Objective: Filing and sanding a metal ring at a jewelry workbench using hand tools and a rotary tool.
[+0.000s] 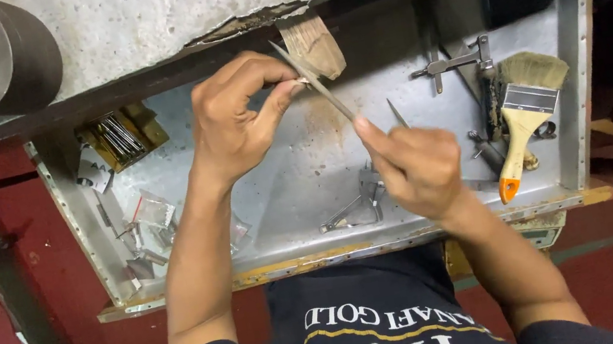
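Filing is under way: the left hand (234, 113) pinches a small piece (302, 81) against the wooden peg (312, 45) at the bench (131, 19) edge, while the right hand (415, 166) grips the slim file (312, 80) across it, above the metal tray (298, 173). Next calls for a steady, level stroke.
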